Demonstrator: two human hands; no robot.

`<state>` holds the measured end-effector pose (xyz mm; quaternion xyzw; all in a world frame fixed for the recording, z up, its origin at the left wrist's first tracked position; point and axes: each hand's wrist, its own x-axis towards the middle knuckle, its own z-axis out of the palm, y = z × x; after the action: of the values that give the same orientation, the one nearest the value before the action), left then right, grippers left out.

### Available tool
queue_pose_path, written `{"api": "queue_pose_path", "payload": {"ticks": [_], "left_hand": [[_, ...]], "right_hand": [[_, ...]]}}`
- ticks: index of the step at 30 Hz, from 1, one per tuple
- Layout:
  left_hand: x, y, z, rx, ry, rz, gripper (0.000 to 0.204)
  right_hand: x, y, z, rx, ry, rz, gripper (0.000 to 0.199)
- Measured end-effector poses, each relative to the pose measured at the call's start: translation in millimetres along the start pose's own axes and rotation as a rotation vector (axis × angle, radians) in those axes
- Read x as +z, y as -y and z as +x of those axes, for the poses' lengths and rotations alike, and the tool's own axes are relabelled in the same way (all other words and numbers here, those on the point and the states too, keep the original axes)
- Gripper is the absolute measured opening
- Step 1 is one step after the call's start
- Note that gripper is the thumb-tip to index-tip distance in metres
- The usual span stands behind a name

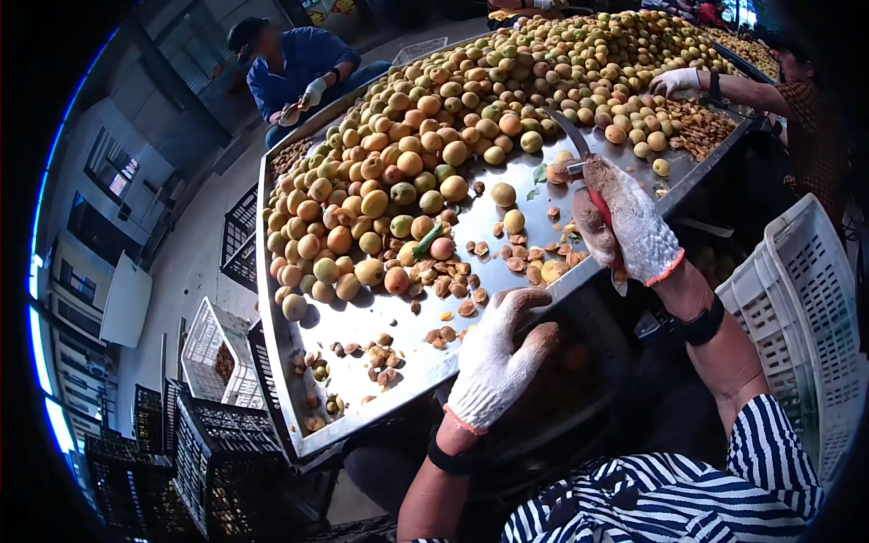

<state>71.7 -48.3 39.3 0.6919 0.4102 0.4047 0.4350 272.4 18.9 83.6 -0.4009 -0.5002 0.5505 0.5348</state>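
Observation:
My gloved right hand (625,217) is closed around a red-handled cutting tool (599,210) above the table's near edge. A curved metal blade (570,134) reaches up and away from that hand; whether it belongs to the same tool is hard to tell. Close to the metal end is a piece of apricot (556,172). My gloved left hand (496,357) holds nothing, fingers apart, at the near rim of the metal table (412,398). Beyond it lie apricot pieces (444,279) and two whole apricots (513,221). Both gloves have brown-stained fingers.
A large heap of apricots (380,199) covers the far and left table. One person in blue (303,72) sits at the far left; another person's gloved hand (674,81) reaches in at right. White crates (787,299) and black crates (213,452) stand around.

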Motion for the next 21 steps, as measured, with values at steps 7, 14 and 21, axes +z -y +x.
{"api": "queue_pose_path", "payload": {"ticks": [7, 14, 21], "left_hand": [[-182, 14, 14, -0.172, -0.413, 0.384, 0.019], [-311, 109, -1, -0.770, -0.361, 1.265, 0.037], [-296, 143, 6, -0.534, -0.369, 1.095, 0.041]], "right_hand": [[-30, -5, -21, 0.180, 0.048, 0.223, 0.040], [-10, 2, -24, 0.240, 0.119, 0.247, 0.031], [1, -19, -20, 0.110, 0.172, 0.264, 0.022]]}}
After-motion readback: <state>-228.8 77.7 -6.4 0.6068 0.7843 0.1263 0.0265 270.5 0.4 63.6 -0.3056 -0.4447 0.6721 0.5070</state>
